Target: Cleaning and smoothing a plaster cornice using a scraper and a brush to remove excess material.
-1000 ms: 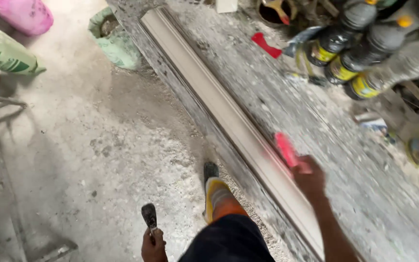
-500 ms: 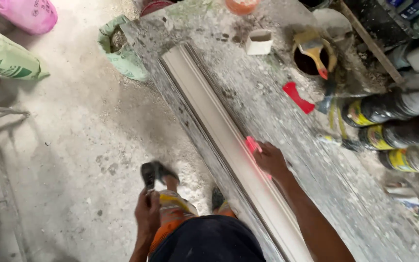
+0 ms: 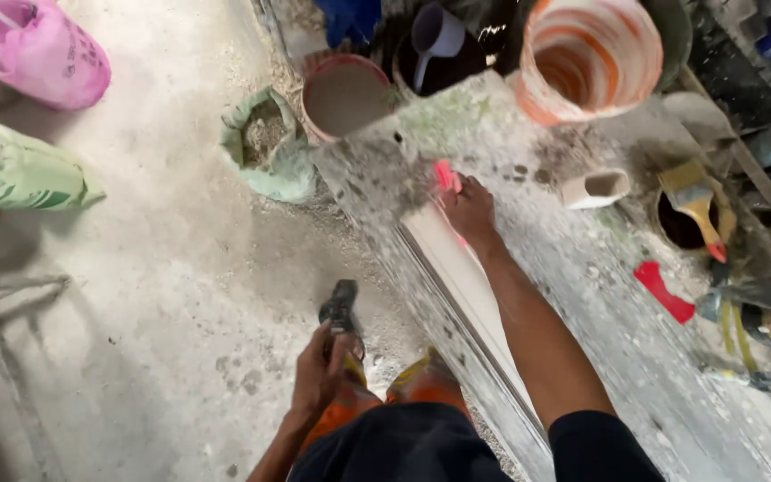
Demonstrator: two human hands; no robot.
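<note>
Dusty grey concrete floor (image 3: 136, 268) beside long, plaster-spattered worktop (image 3: 582, 295). Right hand (image 3: 468, 207), fingers pinching small pink scraper (image 3: 443, 175) at far end of long white plaster moulding (image 3: 466, 286) lying along worktop. Left hand (image 3: 319, 370), fingers wrapped round dark-handled tool (image 3: 343, 308) above floor.

The right hand (image 3: 468, 207) grips a bright pink-red scraper (image 3: 444, 176) against a pale cream-white moulding strip (image 3: 457, 268). The left hand (image 3: 319, 375) holds a dark grey, nearly black tool (image 3: 341, 308). The table (image 3: 600, 295) is mottled grey, speckled with white and faint green stains. A bucket (image 3: 592, 55) shows swirled orange and white stripes; another pot (image 3: 346, 94) is cream inside with a reddish rim. A brush (image 3: 693, 201) has a yellow handle with an orange-red tip. A red scrap (image 3: 664, 290) lies nearby. On the grey floor (image 3: 153, 268) sit a pink bag (image 3: 33, 54) and green sacks (image 3: 20, 174).
</note>
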